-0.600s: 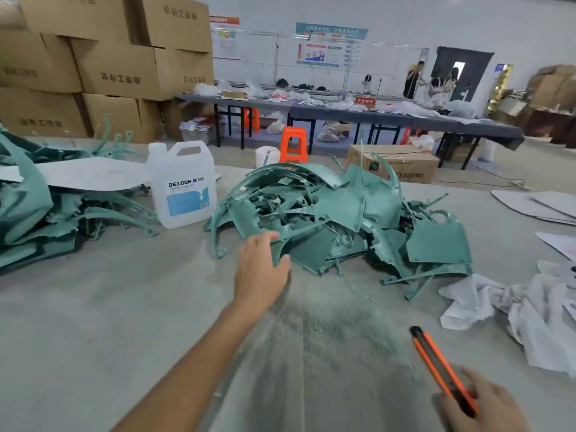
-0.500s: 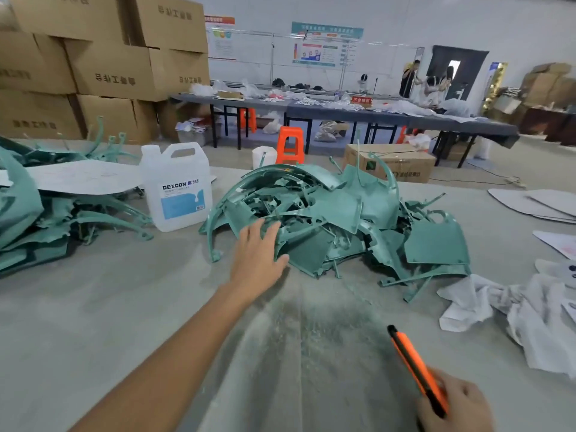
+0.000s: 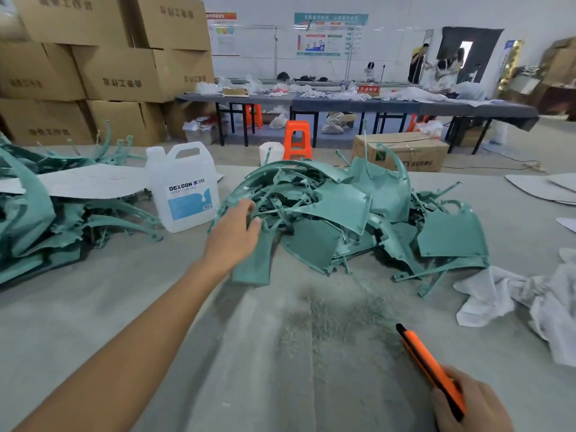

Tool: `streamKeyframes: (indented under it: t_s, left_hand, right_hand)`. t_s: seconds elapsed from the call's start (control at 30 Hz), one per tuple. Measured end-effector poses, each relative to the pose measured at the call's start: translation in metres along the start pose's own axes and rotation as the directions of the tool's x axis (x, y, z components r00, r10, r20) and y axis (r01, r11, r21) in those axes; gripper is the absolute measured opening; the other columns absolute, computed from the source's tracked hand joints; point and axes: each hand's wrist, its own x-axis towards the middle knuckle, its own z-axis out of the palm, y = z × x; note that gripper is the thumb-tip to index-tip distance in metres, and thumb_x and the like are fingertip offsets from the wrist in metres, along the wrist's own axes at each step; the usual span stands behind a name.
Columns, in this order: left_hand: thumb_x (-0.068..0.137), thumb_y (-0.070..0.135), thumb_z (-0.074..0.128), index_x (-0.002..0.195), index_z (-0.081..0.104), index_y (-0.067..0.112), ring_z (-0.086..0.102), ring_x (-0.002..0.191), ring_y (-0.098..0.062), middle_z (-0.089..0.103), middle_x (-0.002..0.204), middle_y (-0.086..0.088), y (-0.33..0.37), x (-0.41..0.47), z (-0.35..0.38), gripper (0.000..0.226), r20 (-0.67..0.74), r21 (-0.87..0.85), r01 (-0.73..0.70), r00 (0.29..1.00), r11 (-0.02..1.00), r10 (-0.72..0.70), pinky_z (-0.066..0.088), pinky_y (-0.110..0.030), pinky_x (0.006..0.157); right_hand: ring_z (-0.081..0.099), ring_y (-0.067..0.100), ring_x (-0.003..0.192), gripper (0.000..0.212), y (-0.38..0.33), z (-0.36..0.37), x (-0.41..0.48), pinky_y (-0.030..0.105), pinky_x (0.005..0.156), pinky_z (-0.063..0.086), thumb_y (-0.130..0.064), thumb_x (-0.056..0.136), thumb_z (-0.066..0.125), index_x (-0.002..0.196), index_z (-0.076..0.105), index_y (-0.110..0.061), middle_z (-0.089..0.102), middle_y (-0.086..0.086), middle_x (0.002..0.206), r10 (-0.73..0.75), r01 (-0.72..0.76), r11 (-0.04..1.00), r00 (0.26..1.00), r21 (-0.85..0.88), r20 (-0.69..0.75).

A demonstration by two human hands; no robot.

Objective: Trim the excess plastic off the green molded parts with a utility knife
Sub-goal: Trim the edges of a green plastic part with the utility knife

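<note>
A pile of green molded parts (image 3: pixel 358 213) is heaped on the tabletop (image 3: pixel 109 307). One green part (image 3: pixel 254 263) at its near-left edge is clasped by the left grip (image 3: pixel 233 236). An orange utility knife (image 3: pixel 427 363) is held in the right grip (image 3: pixel 470 403), well apart. A white jug (image 3: pixel 184 188) is noted leftward.

Pile of molded parts (image 3: pixel 358 219) sits mid-table (image 3: pixel 93 322), jug (image 3: pixel 184 188) just left, second heap (image 3: pixel 46 219) far left. Left hand (image 3: pixel 233 235) grips a part (image 3: pixel 252 263) at the pile's left edge. Shavings (image 3: pixel 336 316) in front, crumpled cloth (image 3: pixel 514 300) right, utility knife (image 3: pixel 430 369) front right in the right hand (image 3: pixel 470 406).
</note>
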Motion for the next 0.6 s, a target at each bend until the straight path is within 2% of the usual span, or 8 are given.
streamKeyframes:
  t_s: [0.03, 0.1, 0.17, 0.33, 0.43, 0.5, 0.57, 0.6]
  left_hand:
    - [0.101, 0.025, 0.047, 0.111, 0.048, 0.026, 0.061, 0.085, -0.022, 0.061, 0.106, 0.001, -0.002, 0.01, -0.006, 0.01, -0.003, -0.076, 0.091, 0.996, 0.993, -0.091, 0.047, -0.035, 0.069]
    - [0.101, 0.019, 0.046, 0.108, 0.047, 0.025, 0.066, 0.086, -0.03, 0.065, 0.108, -0.004, -0.008, 0.024, -0.017, 0.009, -0.006, -0.209, 0.249, 0.967, 0.946, -0.256, 0.055, -0.043, 0.077]
    - [0.104, 0.025, 0.042, 0.107, 0.048, 0.021, 0.066, 0.089, -0.034, 0.066, 0.102, -0.007, -0.016, 0.031, -0.029, 0.008, -0.1, -0.209, 0.29, 0.944, 0.934, -0.316, 0.053, -0.046, 0.082]
    - [0.105, 0.039, 0.032, 0.109, 0.05, 0.023, 0.064, 0.079, -0.022, 0.063, 0.088, 0.002, -0.014, 0.026, -0.093, 0.025, -0.569, -0.112, 0.107, 0.808, 0.988, -0.152, 0.048, -0.035, 0.06]
    - [0.103, 0.046, 0.032, 0.102, 0.052, 0.031, 0.057, 0.069, 0.004, 0.061, 0.077, 0.015, 0.004, 0.002, -0.148, 0.024, -0.675, -0.249, -0.052, 0.726, 0.967, -0.135, 0.045, -0.014, 0.062]
    - [0.101, 0.047, 0.037, 0.094, 0.054, 0.034, 0.053, 0.064, 0.005, 0.059, 0.067, 0.02, 0.016, -0.022, -0.17, 0.022, -0.663, -0.403, -0.166, 0.731, 0.9, -0.162, 0.042, -0.01, 0.062]
    - [0.097, 0.044, 0.049, 0.09, 0.065, 0.032, 0.052, 0.059, 0.001, 0.061, 0.065, 0.015, 0.023, -0.047, -0.162, 0.021, -0.486, -0.637, -0.166, 0.845, 0.753, -0.225, 0.045, -0.018, 0.056]
    - [0.095, 0.041, 0.054, 0.09, 0.07, 0.031, 0.052, 0.055, -0.003, 0.062, 0.066, 0.012, 0.024, -0.059, -0.147, 0.02, -0.317, -0.741, -0.078, 0.916, 0.667, -0.246, 0.044, -0.018, 0.051]
  right_hand:
    - [0.067, 0.047, 0.087, 0.028, -0.001, -0.002, 0.001, 0.053, 0.08, 0.05, -0.017, 0.073, 0.076, 0.098, 0.077, -0.005, 0.068, 0.026, 0.084, 0.025, -0.025, 1.0, 1.0, -0.01, 0.016]
    - [0.065, 0.047, 0.092, 0.036, -0.001, -0.006, 0.005, 0.05, 0.084, 0.048, 0.004, 0.068, 0.083, 0.102, 0.077, -0.006, 0.068, 0.027, 0.088, 0.039, -0.041, 0.999, 0.997, 0.02, 0.066]
    - [0.064, 0.047, 0.095, 0.039, -0.002, -0.005, 0.005, 0.049, 0.086, 0.047, 0.008, 0.066, 0.083, 0.103, 0.077, -0.005, 0.068, 0.027, 0.09, 0.04, -0.042, 0.998, 0.997, 0.04, 0.068]
    - [0.066, 0.048, 0.092, 0.041, 0.006, 0.002, 0.003, 0.053, 0.085, 0.049, 0.01, 0.064, 0.084, 0.102, 0.076, -0.004, 0.069, 0.027, 0.089, 0.013, -0.013, 0.997, 1.0, 0.071, 0.002]
    - [0.068, 0.05, 0.084, 0.041, 0.011, 0.009, 0.002, 0.057, 0.079, 0.052, 0.013, 0.061, 0.085, 0.098, 0.076, -0.001, 0.069, 0.028, 0.084, -0.035, 0.039, 0.997, 0.997, 0.062, -0.07]
    - [0.068, 0.051, 0.081, 0.038, 0.014, 0.015, 0.0, 0.058, 0.076, 0.053, 0.012, 0.064, 0.084, 0.099, 0.075, 0.0, 0.07, 0.028, 0.085, -0.055, 0.063, 0.997, 0.989, 0.053, -0.14]
    - [0.068, 0.05, 0.084, 0.033, 0.019, 0.019, -0.001, 0.055, 0.074, 0.052, 0.003, 0.074, 0.081, 0.106, 0.073, -0.004, 0.071, 0.027, 0.09, -0.031, 0.045, 0.996, 0.984, 0.078, -0.175]
    - [0.067, 0.048, 0.087, 0.032, 0.022, 0.02, -0.002, 0.053, 0.074, 0.052, -0.007, 0.081, 0.078, 0.112, 0.07, -0.009, 0.071, 0.025, 0.093, 0.0, 0.019, 0.993, 0.985, 0.112, -0.173]
